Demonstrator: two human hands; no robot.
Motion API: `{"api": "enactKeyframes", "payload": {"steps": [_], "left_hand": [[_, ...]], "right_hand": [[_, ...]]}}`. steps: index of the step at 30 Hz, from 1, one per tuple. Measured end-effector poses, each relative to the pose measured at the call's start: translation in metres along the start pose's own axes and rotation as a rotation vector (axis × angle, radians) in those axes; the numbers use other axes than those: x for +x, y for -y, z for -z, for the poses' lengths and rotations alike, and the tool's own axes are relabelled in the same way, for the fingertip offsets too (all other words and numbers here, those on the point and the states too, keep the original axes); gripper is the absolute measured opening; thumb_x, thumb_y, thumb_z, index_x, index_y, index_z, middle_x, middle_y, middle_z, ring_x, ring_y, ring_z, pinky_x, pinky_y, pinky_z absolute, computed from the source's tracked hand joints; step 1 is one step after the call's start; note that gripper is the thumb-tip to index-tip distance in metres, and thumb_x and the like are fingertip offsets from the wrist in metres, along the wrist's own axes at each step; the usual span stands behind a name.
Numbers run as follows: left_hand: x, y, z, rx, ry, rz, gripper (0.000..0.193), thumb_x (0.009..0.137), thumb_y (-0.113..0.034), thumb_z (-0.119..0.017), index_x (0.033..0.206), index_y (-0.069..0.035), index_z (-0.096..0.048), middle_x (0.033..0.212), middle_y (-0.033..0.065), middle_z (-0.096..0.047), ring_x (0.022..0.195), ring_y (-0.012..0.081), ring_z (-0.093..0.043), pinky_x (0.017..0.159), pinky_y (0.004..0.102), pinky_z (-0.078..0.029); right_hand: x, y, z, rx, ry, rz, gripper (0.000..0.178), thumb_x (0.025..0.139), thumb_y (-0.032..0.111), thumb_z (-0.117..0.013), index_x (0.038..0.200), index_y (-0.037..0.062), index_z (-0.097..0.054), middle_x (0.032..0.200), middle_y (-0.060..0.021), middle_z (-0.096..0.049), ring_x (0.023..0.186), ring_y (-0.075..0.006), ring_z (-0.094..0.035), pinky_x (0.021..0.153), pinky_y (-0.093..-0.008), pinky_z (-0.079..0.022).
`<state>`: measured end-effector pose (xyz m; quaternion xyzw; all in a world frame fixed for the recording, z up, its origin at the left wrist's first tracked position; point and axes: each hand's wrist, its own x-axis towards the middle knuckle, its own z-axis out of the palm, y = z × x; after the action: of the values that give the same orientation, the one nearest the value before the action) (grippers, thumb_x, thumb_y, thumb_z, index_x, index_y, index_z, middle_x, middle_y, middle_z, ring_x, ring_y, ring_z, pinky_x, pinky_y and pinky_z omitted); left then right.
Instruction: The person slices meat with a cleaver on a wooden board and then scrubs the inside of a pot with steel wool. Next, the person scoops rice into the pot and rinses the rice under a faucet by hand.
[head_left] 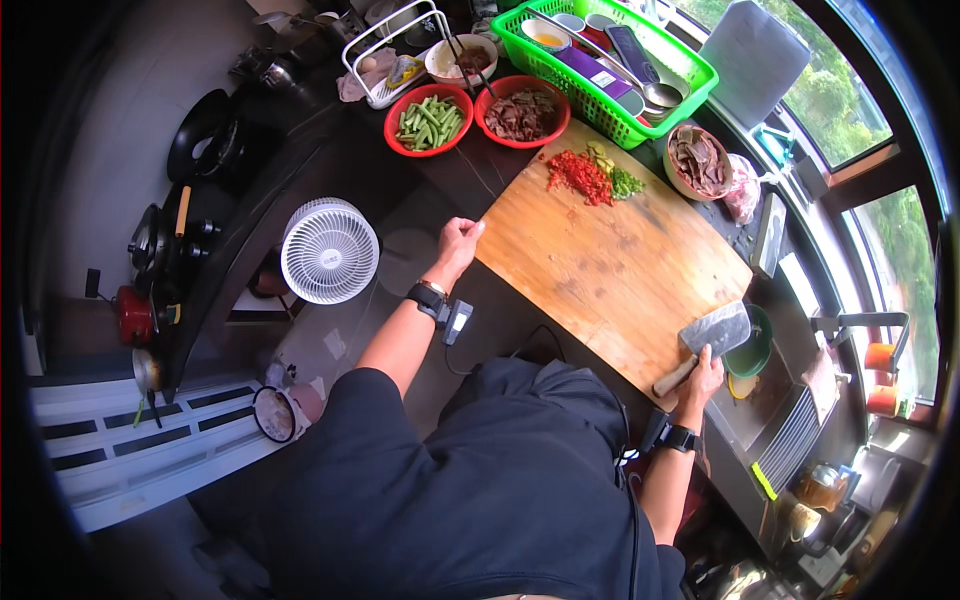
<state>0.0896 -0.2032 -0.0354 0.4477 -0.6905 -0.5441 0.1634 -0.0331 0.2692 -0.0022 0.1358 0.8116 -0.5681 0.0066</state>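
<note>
On the dark desk in the head view, a wooden board lies tilted, with the left hand curled closed on its left edge and the right hand gripping the handle of a cleaver whose blade rests flat at the board's near right corner. Chopped red chili and green bits sit piled at the board's far end. Beyond it stand a red bowl of green beans, a red bowl of dark meat and a green basket, and a white fan is left of the left hand.
</note>
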Motion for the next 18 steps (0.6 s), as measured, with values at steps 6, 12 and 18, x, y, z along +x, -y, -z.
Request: {"api": "enactKeyframes", "payload": {"steps": [6, 12, 18], "left_hand": [[0.004, -0.004, 0.005, 0.075, 0.016, -0.050, 0.031, 0.079, -0.027, -0.069, 0.088, 0.001, -0.060, 0.080, 0.0100, -0.063, 0.073, 0.0164, -0.059, 0.067, 0.0283, -0.048], [0.031, 0.002, 0.017, 0.112, -0.147, -0.083, 0.035, 0.082, -0.030, -0.064, 0.090, 0.003, -0.056, 0.080, 0.0100, -0.063, 0.074, 0.0169, -0.061, 0.067, 0.0289, -0.049], [0.090, -0.040, 0.049, -0.336, -0.266, 0.073, 0.052, 0.089, -0.043, -0.049, 0.115, 0.001, -0.041, 0.091, 0.0113, -0.059, 0.069, 0.0171, -0.062, 0.060, 0.0283, -0.050]], "right_hand": [[0.004, -0.005, -0.010, -0.109, -0.066, 0.025, 0.026, 0.087, 0.020, -0.056, 0.092, -0.0045, -0.062, 0.091, -0.0081, -0.058, 0.081, -0.0142, -0.053, 0.074, -0.0298, -0.043], [0.003, 0.001, -0.013, -0.367, -0.190, 0.134, 0.026, 0.089, 0.023, -0.053, 0.086, -0.0018, -0.062, 0.079, -0.0054, -0.057, 0.069, -0.0116, -0.051, 0.063, -0.0271, -0.042], [-0.012, 0.026, -0.037, 0.163, -0.009, -0.017, 0.034, 0.094, 0.027, -0.047, 0.074, 0.0008, -0.057, 0.064, 0.0006, -0.051, 0.059, -0.0069, -0.042, 0.054, -0.0245, -0.035]]}}
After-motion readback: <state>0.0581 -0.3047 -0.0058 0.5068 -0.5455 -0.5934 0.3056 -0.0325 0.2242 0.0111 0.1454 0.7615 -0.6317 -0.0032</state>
